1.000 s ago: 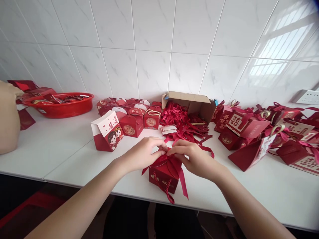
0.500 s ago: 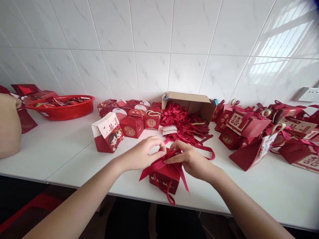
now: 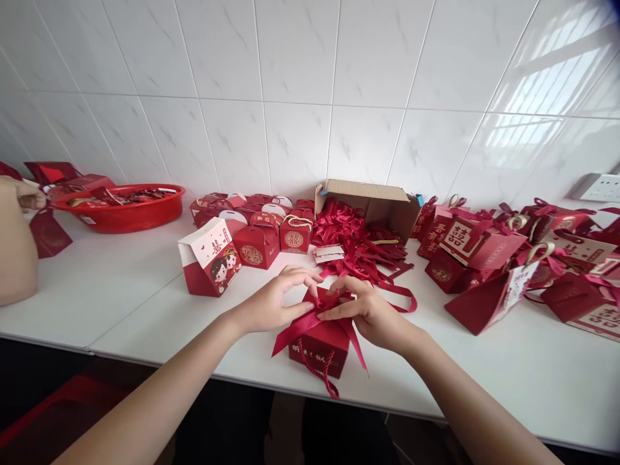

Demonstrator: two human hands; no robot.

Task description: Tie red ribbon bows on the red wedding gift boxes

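Beyond the ribboned box [image 3: 323,337] — loose ribbons [image 3: 346,226] spill from a cardboard carton [image 3: 397,216].

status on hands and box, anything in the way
Left hand and right hand at flat satiny red ribbon; squarish red cardboard box upright beneath; nothing visibly blocking.

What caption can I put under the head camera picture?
Left hand and right hand at a red ribbon atop a red box, loose ribbons spilling from a cardboard carton.
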